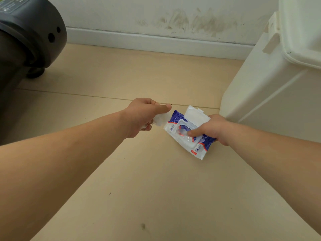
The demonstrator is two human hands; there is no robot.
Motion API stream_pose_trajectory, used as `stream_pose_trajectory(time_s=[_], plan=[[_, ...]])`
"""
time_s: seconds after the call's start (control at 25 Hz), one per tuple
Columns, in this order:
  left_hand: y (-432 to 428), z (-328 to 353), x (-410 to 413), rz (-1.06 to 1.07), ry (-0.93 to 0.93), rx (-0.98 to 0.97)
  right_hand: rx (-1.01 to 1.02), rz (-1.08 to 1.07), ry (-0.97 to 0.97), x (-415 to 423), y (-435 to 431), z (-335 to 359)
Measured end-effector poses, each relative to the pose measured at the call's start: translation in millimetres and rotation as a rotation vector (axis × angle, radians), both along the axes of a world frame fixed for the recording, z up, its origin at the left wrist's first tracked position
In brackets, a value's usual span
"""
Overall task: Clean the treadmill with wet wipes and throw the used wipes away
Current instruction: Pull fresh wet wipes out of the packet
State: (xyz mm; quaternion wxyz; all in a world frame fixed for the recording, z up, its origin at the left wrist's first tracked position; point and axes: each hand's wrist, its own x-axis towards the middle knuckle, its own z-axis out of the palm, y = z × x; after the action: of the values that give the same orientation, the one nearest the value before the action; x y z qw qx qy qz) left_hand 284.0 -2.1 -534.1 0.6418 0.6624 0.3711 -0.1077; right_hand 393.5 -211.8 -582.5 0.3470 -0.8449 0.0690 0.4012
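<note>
Near the white bin I see the wipe pack, lid flipped open, gripped by the right hand, thumb on the opening. The left hand just beside it pinches a white wipe. Tan floor below, dark treadmill far left.

A pale tan floor fills the view from the centre down to 6 o'clock, crossed by a thin seam toward 9 o'clock and marked by a dark spot at 6 o'clock. At 12 o'clock a white skirting board runs along the foot of a white wall, which bears brownish scuff marks at 1 o'clock. A white plastic container with a lid stands on the floor at 3 o'clock, close to the wall.
</note>
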Motion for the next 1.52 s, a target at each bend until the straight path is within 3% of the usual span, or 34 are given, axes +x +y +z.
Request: stream_pose_trajectory(time_s=[0.24, 0.36, 0.48, 0.52, 0.64, 0.68, 0.92, 1.12, 1.24, 1.52], plan=[[1, -1, 1, 0.054, 0.003, -0.160, -0.111, -0.007, -0.099, -4, 5, 3], [4, 3, -1, 0.111, 0.002, -0.204, -0.060, 0.017, -0.269, -11, 27, 21], [9, 5, -1, 0.194, -0.007, -0.255, 0.117, 0.062, -0.453, -18, 55, 39], [11, 5, -2, 0.213, -0.013, -0.274, 0.206, 0.031, -0.391, -18, 62, 46], [20, 3, -4, 0.179, -0.046, -0.291, 0.449, 0.045, 0.116, -18, 77, 62], [23, 1, -6, 0.157, -0.053, -0.276, 0.482, 0.078, 0.182, -21, 78, 64], [36, -5, -13, 0.111, -0.014, -0.198, 0.546, -0.211, 0.023, -10, 86, 55], [34, 21, -16, 0.238, -0.057, -0.182, 0.557, -0.256, -0.038, -21, 89, 83], [21, 67, -36, 0.330, -0.080, -0.122, 0.520, -0.331, -0.006, -49, 88, 127], [1, 237, -102, 0.137, -0.129, 0.036, 0.464, -0.243, 0.152, -116, 94, 300]])
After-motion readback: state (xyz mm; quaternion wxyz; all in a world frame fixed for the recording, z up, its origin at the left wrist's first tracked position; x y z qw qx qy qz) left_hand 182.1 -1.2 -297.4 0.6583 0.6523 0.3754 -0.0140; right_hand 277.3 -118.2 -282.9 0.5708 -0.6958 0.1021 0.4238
